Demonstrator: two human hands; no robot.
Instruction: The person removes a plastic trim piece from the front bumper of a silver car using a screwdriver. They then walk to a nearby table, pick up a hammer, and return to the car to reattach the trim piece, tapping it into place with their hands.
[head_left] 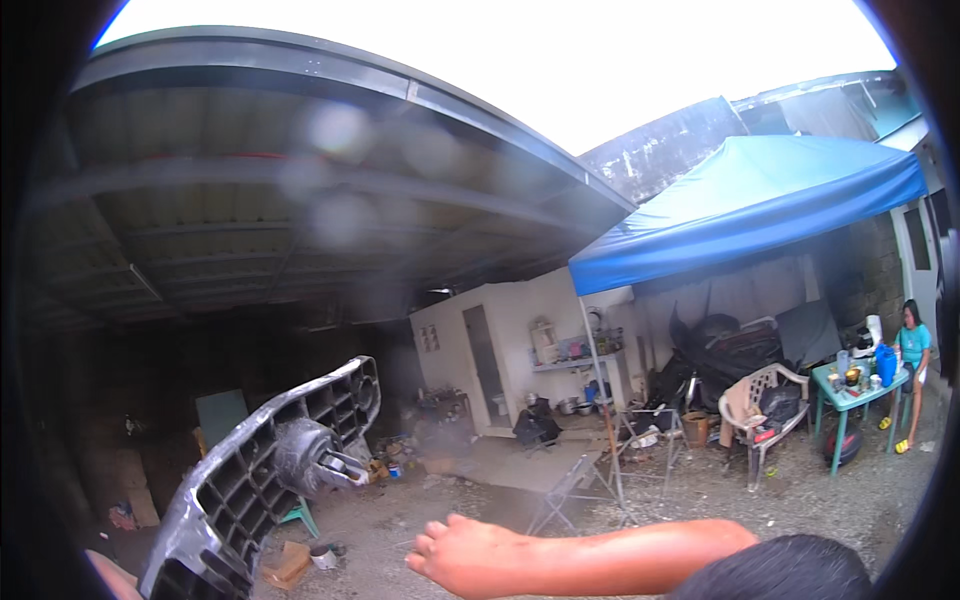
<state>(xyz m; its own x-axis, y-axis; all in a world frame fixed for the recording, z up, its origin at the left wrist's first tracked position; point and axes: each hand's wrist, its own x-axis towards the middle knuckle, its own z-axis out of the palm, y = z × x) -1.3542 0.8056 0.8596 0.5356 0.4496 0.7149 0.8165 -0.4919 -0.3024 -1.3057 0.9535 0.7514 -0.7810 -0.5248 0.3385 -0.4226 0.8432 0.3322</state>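
Note:
At the lower left, a dark ribbed plastic part [225, 510] with a round fitting and metal bracket rises diagonally. A sliver of skin, apparently my left hand [110, 575], shows beside its lower end, fingers hidden; whether it grips the part is unclear. A bare forearm reaches leftward across the bottom, apparently ending in my right hand [450, 555], its fingers loosely bent and slightly apart, with nothing visible in them. A dark, hair-covered rounded shape [775, 575], perhaps a head, partly hides that arm's elbow.
A blue canopy [740, 205] shelters a plastic chair [760, 425], folding frames [565, 495] and a teal table [850, 385] with containers. A person [912, 345] in teal is beside it. A roofed area has clutter and a white-walled room [500, 370]. A cardboard box [287, 563] lies on gravel.

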